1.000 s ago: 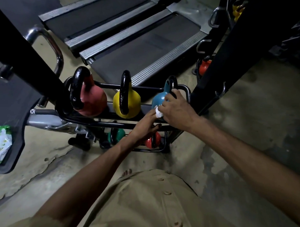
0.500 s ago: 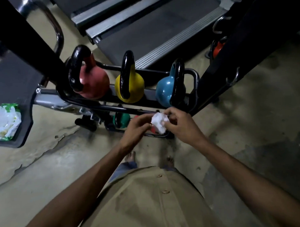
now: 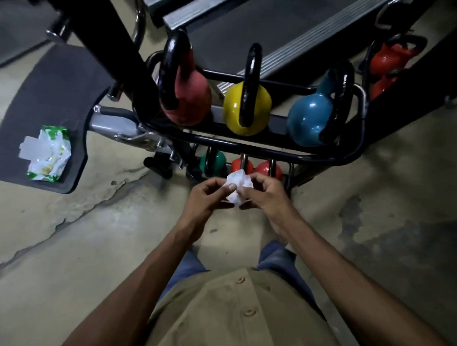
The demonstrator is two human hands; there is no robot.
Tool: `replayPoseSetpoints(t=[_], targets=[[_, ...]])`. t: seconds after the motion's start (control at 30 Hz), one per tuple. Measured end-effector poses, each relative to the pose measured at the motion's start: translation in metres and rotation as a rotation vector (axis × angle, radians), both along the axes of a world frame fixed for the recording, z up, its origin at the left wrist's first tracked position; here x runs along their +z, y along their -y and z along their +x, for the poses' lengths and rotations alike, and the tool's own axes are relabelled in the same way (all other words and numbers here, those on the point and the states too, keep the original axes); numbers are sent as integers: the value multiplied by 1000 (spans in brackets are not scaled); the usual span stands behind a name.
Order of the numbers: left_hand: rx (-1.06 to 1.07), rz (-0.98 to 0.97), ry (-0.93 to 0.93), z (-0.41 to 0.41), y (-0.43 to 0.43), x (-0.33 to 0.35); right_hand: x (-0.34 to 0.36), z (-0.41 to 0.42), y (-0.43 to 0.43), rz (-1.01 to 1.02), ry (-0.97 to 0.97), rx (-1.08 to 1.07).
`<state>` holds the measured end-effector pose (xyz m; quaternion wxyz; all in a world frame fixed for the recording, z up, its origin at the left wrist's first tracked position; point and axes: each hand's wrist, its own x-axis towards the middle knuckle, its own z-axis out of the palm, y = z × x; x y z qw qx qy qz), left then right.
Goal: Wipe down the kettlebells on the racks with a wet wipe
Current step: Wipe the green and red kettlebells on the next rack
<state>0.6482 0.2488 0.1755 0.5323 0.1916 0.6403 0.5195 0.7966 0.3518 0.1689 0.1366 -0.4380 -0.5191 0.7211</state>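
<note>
A crumpled white wet wipe (image 3: pixel 237 186) is pinched between my left hand (image 3: pixel 209 196) and my right hand (image 3: pixel 264 193), just in front of the black rack (image 3: pixel 278 153). On the rack's top tier sit a red kettlebell (image 3: pixel 191 96), a yellow kettlebell (image 3: pixel 247 107) and a blue kettlebell (image 3: pixel 311 118), all with black handles. Below, partly hidden by the top rail, are a green kettlebell (image 3: pixel 213 163) and two small red-orange ones (image 3: pixel 263 167). Neither hand touches a kettlebell.
A green-and-white wet wipe packet (image 3: pixel 48 153) lies on a dark bench pad (image 3: pixel 46 101) at left. Treadmill decks (image 3: pixel 281 23) stand behind the rack. More red kettlebells (image 3: pixel 391 58) sit at the far right. The cracked concrete floor (image 3: pixel 81 229) spreads around my feet.
My right hand left the blue kettlebell and both hands drew back toward me, bringing the wipe between them. The view tilted down and closer.
</note>
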Motion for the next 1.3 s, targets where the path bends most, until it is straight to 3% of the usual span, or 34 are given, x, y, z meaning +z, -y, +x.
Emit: replayPoseSetpoints(t=[0.1, 0.17, 0.43, 0.73, 0.93, 1.0, 1.1, 1.13, 1.3], targets=[[-83, -15, 9, -39, 18, -14, -11, -33, 28, 184, 90, 62], [-132, -33, -11, -66, 29, -28, -25, -54, 49, 198, 109, 58], [-102, -108, 103, -133, 70, -79, -68, -113, 113, -237, 31, -335], [-22, -171, 120, -139, 61, -207, -195, -142, 91, -252, 37, -479], [-106, -124, 116, -152, 21, -291, -272, -153, 54, -219, 7, -455], [-285, -62, -50, -163, 6, -321, -289, -162, 29, -74, 103, -465], [-710, 35, -763, -184, -18, -374, -332, -177, -18, 170, 331, -402], [-803, 66, -923, -190, -28, -389, -344, -183, -35, 263, 408, -342], [-895, 173, -1225, -222, -84, -454, -404, -205, -104, 577, 521, -204]])
